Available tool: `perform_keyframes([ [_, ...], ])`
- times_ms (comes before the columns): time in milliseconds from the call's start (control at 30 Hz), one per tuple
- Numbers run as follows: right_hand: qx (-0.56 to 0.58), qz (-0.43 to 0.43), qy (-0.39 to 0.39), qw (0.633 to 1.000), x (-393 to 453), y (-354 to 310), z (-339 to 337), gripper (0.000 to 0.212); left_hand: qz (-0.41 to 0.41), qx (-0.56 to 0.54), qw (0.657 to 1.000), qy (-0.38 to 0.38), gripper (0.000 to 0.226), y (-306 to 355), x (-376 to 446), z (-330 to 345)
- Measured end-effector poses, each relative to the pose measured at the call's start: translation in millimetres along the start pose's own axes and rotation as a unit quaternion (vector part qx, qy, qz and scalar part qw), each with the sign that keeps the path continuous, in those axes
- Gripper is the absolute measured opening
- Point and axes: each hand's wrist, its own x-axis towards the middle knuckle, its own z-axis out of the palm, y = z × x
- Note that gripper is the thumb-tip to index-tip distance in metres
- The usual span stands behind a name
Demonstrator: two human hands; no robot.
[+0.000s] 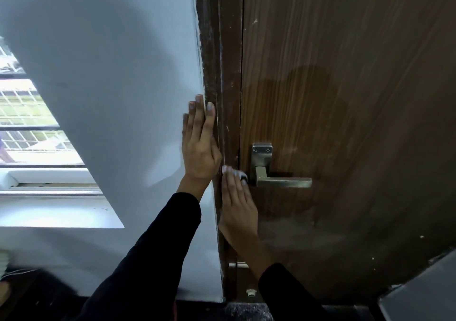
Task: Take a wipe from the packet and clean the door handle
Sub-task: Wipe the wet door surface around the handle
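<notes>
Brown wood-grain door [345, 98], matte, streaked with vertical grain, scuffed pale low down; shut against dark frame [217, 74] with chipped, dusty edge. Pale blue painted wall [111, 86] to the left, smooth. Barred window [29, 113] far left, bright. Black sleeves on both arms. Left hand [201, 145] flat and spread wide on wall beside frame, holding nothing, likely bracing. Right hand [238, 207] extended flat, fingers together, tips just short of the lever's pivot; something small and pale at the fingertips, possibly a wipe, too blurred to confirm. No packet in view. Door handle [278, 178]: brushed metal, square-section lever pointing right, rectangular backplate with two screws above. Risks, as judgement: if no wipe in hand, bare fingers merely smear the metal; downward pressure on the lever could unlatch the door and swing it away from the cleaning hand; hard corners may snag and tear thin damp cloth.
</notes>
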Motion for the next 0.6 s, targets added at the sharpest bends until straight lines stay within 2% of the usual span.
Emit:
perform_keyframes([
  [100,0.044,0.021,0.059,0.997,44,-16,-37,0.097,-0.004,-0.001,1.000,-0.009,0.051,2,2,-4],
  [200,0.041,0.016,0.100,0.994,76,-21,-63,0.099,-0.004,0.004,1.000,-0.010,0.047,5,4,-10],
  [367,0.060,0.011,0.071,0.996,35,-18,-40,0.094,0.005,-0.002,0.999,-0.032,0.040,8,8,-24],
  [500,0.059,0.028,0.028,0.997,13,-20,-24,0.102,0.001,0.014,0.999,-0.044,0.056,8,8,-26],
  [600,0.054,0.036,0.047,0.997,36,-26,-40,0.103,0.010,0.008,0.999,-0.050,0.043,10,8,-26],
])
